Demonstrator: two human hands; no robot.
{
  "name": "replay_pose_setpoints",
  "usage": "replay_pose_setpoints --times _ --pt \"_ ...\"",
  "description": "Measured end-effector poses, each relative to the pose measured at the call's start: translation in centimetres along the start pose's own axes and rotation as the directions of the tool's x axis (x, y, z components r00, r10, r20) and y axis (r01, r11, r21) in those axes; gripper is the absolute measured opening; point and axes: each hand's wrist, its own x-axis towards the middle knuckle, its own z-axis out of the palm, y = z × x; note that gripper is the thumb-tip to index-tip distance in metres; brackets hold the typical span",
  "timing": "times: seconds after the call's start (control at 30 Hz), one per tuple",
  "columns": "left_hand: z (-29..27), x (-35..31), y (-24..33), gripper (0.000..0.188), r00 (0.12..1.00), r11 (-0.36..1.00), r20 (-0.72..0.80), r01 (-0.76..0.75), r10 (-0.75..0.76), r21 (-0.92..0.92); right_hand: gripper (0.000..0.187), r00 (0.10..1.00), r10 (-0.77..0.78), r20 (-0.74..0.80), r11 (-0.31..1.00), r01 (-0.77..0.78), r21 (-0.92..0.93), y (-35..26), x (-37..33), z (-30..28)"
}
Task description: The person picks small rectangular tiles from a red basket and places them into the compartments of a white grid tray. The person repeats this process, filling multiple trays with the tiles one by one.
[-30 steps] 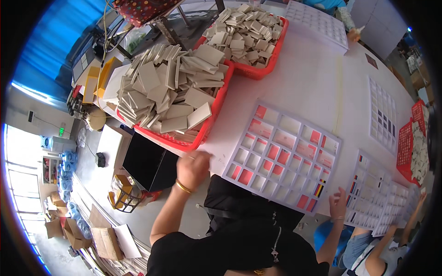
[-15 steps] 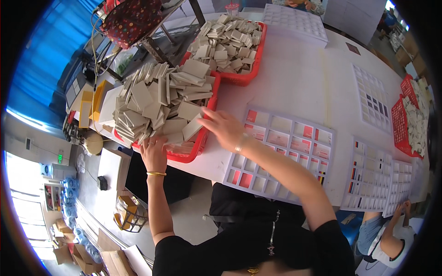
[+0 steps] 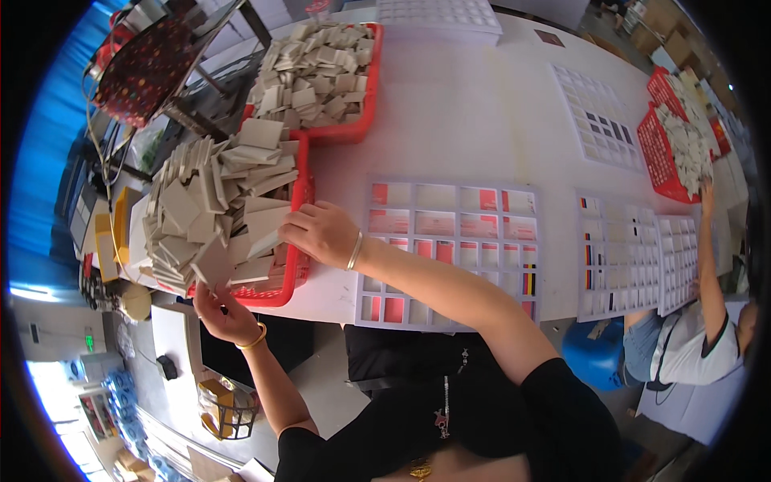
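My left hand (image 3: pixel 229 321) is at the front edge of the near red basket (image 3: pixel 303 173), pinching a pale tile (image 3: pixel 213 261) by its lower end between thumb and fingers. The tile is tilted, above that edge of the basket, in front of the heap of tiles (image 3: pixel 181 205) that fills it. My right hand (image 3: pixel 323 233) reaches over the basket's right rim with its back upward and its fingers bent close together at a loose tile (image 3: pixel 265 223) just inside; I cannot tell whether they grip it or only touch it. A gold bangle (image 3: pixel 255 337) circles my left wrist, and a paler bangle (image 3: pixel 355 251) my right.

Just beyond the near basket is a far red basket (image 3: pixel 373 80), heaped with smaller tiles. To the right of the near basket, on the white table (image 3: pixel 450 120), lies a divided tray (image 3: pixel 436 195) with red patches in some compartments; my right forearm crosses over it. Well to the right of the near basket are more trays (image 3: pixel 618 265), and past them red baskets (image 3: pixel 658 153) of pale pieces, where a co-worker's hand (image 3: pixel 707 193) reaches. A dotted bag (image 3: pixel 148 68) is beyond the near basket, to its left
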Motion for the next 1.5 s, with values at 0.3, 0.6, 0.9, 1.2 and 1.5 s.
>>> replay_pose_setpoints --times 0.3,0.6,0.9,1.2,1.5 --pt "10.3 -7.4 10.3 0.019 0.652 0.916 0.752 0.238 0.096 -0.323 0.018 0.631 0.719 -0.290 0.695 -0.662 0.281 10.4 -13.7 -11.4" --pt "23.9 -14.4 10.5 0.015 0.201 0.919 0.940 0.228 0.277 -0.320 0.018 0.389 0.898 -0.205 0.439 -0.823 0.360 13.1 -19.5 -16.0" --pt "22.4 -14.6 12.7 0.027 0.152 0.967 0.955 -0.052 0.255 -0.250 0.016 0.437 0.898 -0.053 0.438 -0.874 0.212 15.0 -19.8 -12.4" --pt "21.8 -14.9 11.6 0.041 0.058 0.860 0.896 -0.316 0.439 -0.401 0.014 0.571 0.819 0.052 0.573 -0.814 -0.090 16.8 -19.2 -10.3" --pt "20.9 -16.3 13.5 0.059 -0.115 0.736 0.797 -0.324 0.593 -0.595 0.020 0.724 0.690 -0.021 0.704 -0.677 -0.212 15.4 -18.1 -9.6"
